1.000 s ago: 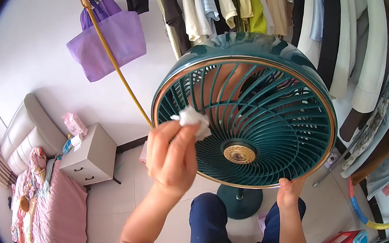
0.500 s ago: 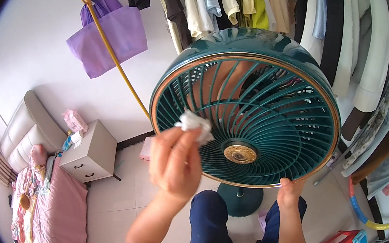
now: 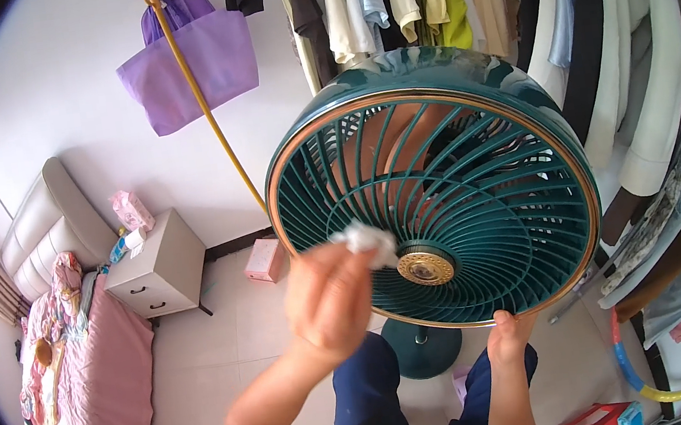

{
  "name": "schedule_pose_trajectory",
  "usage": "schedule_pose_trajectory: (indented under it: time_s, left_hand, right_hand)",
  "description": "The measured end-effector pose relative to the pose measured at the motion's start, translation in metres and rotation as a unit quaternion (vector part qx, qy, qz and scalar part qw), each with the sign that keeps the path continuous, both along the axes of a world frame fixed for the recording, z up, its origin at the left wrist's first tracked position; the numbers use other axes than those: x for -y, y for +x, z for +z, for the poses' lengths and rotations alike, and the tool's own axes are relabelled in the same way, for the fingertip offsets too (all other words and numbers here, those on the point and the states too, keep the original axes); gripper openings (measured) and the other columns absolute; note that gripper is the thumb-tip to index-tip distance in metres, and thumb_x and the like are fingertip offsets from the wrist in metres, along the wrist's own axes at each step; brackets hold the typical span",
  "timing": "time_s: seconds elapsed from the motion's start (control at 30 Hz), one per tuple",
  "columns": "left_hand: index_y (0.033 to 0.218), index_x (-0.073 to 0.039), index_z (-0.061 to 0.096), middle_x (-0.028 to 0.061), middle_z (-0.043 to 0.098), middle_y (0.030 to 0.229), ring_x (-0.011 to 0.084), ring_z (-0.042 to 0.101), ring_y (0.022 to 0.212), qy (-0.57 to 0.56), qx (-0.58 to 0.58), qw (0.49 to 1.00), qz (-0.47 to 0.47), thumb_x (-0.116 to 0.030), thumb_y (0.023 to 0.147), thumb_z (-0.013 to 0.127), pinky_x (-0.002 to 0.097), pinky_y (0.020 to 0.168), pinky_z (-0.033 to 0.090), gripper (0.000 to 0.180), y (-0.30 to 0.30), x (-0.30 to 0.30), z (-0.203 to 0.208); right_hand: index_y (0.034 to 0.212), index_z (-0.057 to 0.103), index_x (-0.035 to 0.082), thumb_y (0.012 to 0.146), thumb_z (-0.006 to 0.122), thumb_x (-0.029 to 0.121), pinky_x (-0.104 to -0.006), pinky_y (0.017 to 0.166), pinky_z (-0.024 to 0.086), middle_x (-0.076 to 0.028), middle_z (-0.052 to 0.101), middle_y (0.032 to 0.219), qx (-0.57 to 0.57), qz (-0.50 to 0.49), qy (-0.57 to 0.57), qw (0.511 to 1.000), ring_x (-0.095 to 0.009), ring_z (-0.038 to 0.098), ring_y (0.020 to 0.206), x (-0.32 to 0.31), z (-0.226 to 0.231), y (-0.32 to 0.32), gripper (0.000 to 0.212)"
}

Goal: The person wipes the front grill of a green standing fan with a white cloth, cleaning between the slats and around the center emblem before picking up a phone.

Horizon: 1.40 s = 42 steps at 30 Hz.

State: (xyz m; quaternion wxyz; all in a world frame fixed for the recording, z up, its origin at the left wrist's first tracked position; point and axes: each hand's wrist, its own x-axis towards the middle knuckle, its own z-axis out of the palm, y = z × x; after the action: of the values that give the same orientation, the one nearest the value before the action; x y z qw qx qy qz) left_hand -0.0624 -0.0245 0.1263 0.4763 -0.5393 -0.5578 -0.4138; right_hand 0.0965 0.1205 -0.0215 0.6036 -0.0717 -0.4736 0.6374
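My left hand [image 3: 328, 302] pinching tissue [image 3: 366, 242] tight; hub [image 3: 427, 267] just right of it, left nearer! My right hand [image 3: 507, 338] clasping fan [image 3: 469, 240] by lower edge, fingers mostly hidden.

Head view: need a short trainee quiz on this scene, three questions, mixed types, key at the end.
1. What does the left hand hold?
2. True or false: the right hand touches the green fan at its top.
3. The bag hanging at the picture's upper left is: A) pink, B) purple, C) white?

Key: 1. A crumpled white wad, blurred. 2. False: at its bottom. 3. B.
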Motion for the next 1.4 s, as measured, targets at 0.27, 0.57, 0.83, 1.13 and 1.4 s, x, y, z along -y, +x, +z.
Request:
schedule_pose_trajectory:
  time_s: [0.27,0.57,0.83,1.13,1.4]
  left_hand:
    - [0.087,0.003,0.063,0.0147,0.06,0.083,0.0247,0.057,0.069,0.055,0.02,0.997,0.046,0.016,0.064,0.059,0.0285,0.06,0.047,0.027,-0.015,0.001,0.006]
    - [0.089,0.004,0.063,0.0116,0.058,0.085,0.0252,0.058,0.071,-0.041,-0.001,0.998,-0.037,0.009,0.061,0.067,0.031,0.06,0.048,0.029,0.001,-0.001,-0.005]
    - [0.087,0.0,0.063,0.0104,0.059,0.082,0.0242,0.057,0.069,0.002,0.036,0.999,0.01,0.01,0.057,0.067,0.0318,0.06,0.047,0.032,-0.007,0.001,0.011]
    - [0.089,-0.003,0.063,0.0071,0.059,0.084,0.0238,0.056,0.072,0.055,-0.022,0.998,0.022,0.009,0.058,0.063,0.0329,0.063,0.047,0.034,0.001,0.018,0.008]
    - [0.088,0.0,0.063,0.0103,0.059,0.084,0.0234,0.059,0.075,-0.015,-0.093,0.994,-0.046,0.001,0.059,0.068,0.0307,0.062,0.049,0.03,-0.002,-0.002,-0.021]
  right_hand:
    - [0.133,0.029,0.008,0.06,0.072,0.008,-0.0287,0.099,0.034,-0.003,0.041,0.125,-0.006,0.008,-0.022,1.0,-0.018,0.041,0.114,0.004,0.006,-0.001,0.085]
    - [0.133,0.032,0.007,0.063,0.067,0.007,-0.0261,0.101,0.032,-0.002,0.043,0.126,-0.017,-0.007,-0.002,1.0,-0.016,0.041,0.115,-0.002,0.002,0.001,0.078]
    - [0.133,0.033,0.007,0.064,0.064,0.002,-0.0202,0.088,0.041,-0.001,0.043,0.125,-0.007,-0.004,0.004,1.0,-0.013,0.042,0.113,-0.004,-0.003,0.001,0.076]
    - [0.128,0.033,0.009,0.058,0.076,0.007,-0.0325,0.098,0.035,-0.003,0.044,0.12,-0.005,0.022,-0.068,0.997,-0.018,0.044,0.11,-0.004,-0.005,0.008,0.082]
    - [0.131,0.037,0.008,0.067,0.066,0.005,-0.0214,0.091,0.041,0.0,0.046,0.123,-0.03,0.025,0.025,0.999,-0.011,0.047,0.108,-0.002,0.007,0.0,0.07]
